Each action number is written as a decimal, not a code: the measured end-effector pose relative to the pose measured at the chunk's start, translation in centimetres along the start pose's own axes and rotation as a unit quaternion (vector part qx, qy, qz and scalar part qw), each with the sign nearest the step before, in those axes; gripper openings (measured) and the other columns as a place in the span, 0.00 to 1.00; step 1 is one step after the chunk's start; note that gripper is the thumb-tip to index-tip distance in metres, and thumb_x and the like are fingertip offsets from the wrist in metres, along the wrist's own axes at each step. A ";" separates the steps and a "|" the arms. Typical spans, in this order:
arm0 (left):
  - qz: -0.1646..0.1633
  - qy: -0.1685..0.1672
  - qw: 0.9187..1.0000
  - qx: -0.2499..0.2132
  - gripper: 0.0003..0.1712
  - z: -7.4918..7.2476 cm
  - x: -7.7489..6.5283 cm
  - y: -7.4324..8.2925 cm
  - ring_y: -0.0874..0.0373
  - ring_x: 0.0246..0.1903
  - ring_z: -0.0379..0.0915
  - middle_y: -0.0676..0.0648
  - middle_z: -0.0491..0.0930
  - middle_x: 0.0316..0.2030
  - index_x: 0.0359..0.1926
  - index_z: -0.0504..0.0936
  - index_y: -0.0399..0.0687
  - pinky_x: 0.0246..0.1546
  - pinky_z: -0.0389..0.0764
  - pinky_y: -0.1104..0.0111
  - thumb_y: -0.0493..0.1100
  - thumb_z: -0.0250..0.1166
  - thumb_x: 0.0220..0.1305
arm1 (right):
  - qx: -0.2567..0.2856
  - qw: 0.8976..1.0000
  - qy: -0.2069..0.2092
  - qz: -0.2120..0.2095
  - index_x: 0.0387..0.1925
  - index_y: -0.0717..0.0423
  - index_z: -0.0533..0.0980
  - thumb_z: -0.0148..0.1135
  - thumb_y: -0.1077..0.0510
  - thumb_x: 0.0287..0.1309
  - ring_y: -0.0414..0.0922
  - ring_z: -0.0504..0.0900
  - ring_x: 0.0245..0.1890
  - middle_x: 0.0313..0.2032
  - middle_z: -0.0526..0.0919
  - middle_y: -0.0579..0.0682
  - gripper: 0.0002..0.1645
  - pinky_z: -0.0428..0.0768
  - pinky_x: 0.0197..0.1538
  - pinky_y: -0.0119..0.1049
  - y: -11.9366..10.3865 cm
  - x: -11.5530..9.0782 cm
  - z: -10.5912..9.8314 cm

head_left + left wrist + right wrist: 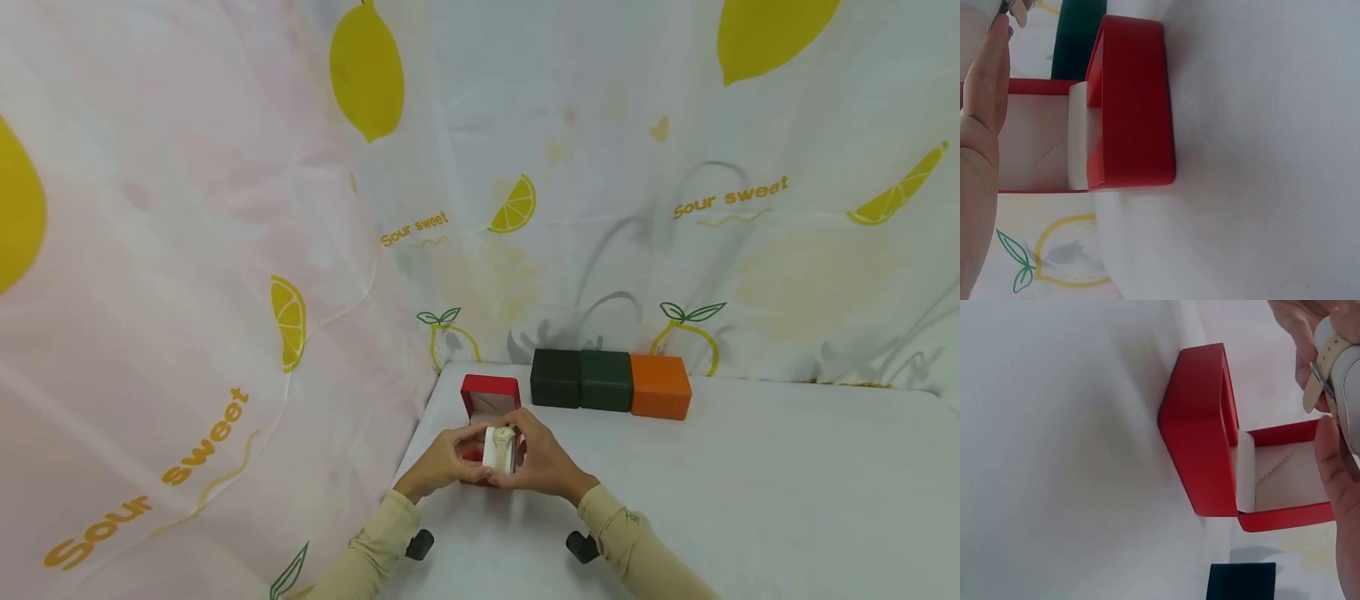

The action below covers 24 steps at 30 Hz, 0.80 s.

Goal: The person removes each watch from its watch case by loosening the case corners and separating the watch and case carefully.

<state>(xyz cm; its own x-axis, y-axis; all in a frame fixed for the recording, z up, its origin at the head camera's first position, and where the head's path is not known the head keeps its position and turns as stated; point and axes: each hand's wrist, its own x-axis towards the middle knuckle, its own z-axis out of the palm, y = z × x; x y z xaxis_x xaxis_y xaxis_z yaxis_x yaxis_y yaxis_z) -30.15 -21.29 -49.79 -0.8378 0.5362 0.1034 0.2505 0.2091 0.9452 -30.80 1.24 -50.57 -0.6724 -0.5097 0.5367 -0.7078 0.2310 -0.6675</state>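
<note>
Both hands hold a white watch cushion (489,450) with a cream-strapped wristwatch (503,446) wrapped round it. My left hand (441,458) grips its left side, while my right hand (547,458) grips the right side, fingers over the top end. The watch dial faces up in the head view. In the right wrist view, the strap's buckle (1322,380) shows on the underside. Below and behind the hands stands a red watch box (1138,103), its lid (491,386) raised and lined in white. Fingers hide much of the box's base in the head view.
A black box (556,379), a dark green box (606,382) and an orange box (661,387) stand side by side at the back of the white table (787,483). A lemon-print curtain (585,125) hangs behind and to the left.
</note>
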 end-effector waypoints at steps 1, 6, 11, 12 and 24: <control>-0.001 0.002 1.000 -0.001 0.37 0.0 0.0 0.0 0.50 0.48 0.76 0.44 0.78 0.51 0.66 0.71 0.45 0.47 0.82 0.64 0.39 0.74 0.55 | 0.004 1.000 -0.004 -0.001 0.54 0.47 0.67 0.81 0.47 0.39 0.39 0.72 0.45 0.48 0.71 0.37 0.41 0.84 0.37 0.36 0.0 0.1 -0.1; -0.009 0.012 1.000 0.000 0.38 0.1 0.0 0.4 0.49 0.49 0.75 0.43 0.77 0.53 0.67 0.70 0.42 0.48 0.81 0.66 0.38 0.73 0.56 | 0.018 0.999 -0.028 0.005 0.59 0.46 0.68 0.79 0.53 0.41 0.39 0.71 0.49 0.52 0.71 0.37 0.42 0.84 0.39 0.36 0.1 0.1 -0.3; -0.029 0.018 0.999 -0.005 0.40 0.5 -0.6 1.5 0.48 0.50 0.74 0.42 0.75 0.56 0.69 0.66 0.39 0.47 0.81 0.66 0.37 0.72 0.57 | 0.025 0.999 -0.047 0.005 0.64 0.51 0.67 0.77 0.58 0.42 0.41 0.72 0.49 0.55 0.70 0.41 0.45 0.85 0.39 0.38 0.3 -0.1 -0.2; -0.031 0.019 0.999 -0.005 0.40 0.5 -0.7 1.5 0.48 0.50 0.74 0.41 0.75 0.56 0.69 0.66 0.38 0.46 0.82 0.66 0.36 0.72 0.57 | 0.025 0.999 -0.048 0.003 0.64 0.51 0.67 0.77 0.59 0.42 0.42 0.72 0.49 0.56 0.70 0.42 0.46 0.85 0.38 0.38 0.3 -0.2 -0.2; 0.009 0.036 0.999 -0.013 0.37 0.2 0.0 -0.8 0.50 0.49 0.76 0.43 0.77 0.54 0.66 0.71 0.43 0.46 0.81 0.67 0.36 0.74 0.54 | 0.065 0.997 -0.040 -0.022 0.63 0.49 0.66 0.79 0.56 0.44 0.45 0.77 0.42 0.54 0.72 0.42 0.44 0.85 0.31 0.43 0.6 -0.2 -0.6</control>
<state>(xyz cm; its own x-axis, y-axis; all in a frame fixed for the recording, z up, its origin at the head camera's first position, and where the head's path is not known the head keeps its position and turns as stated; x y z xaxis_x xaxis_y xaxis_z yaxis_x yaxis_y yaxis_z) -30.27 -21.35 -50.62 -0.8666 0.4786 0.1413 0.2538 0.1787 0.9506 -31.21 1.99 -50.81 -0.6184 -0.5830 0.5270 -0.6989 0.1012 -0.7080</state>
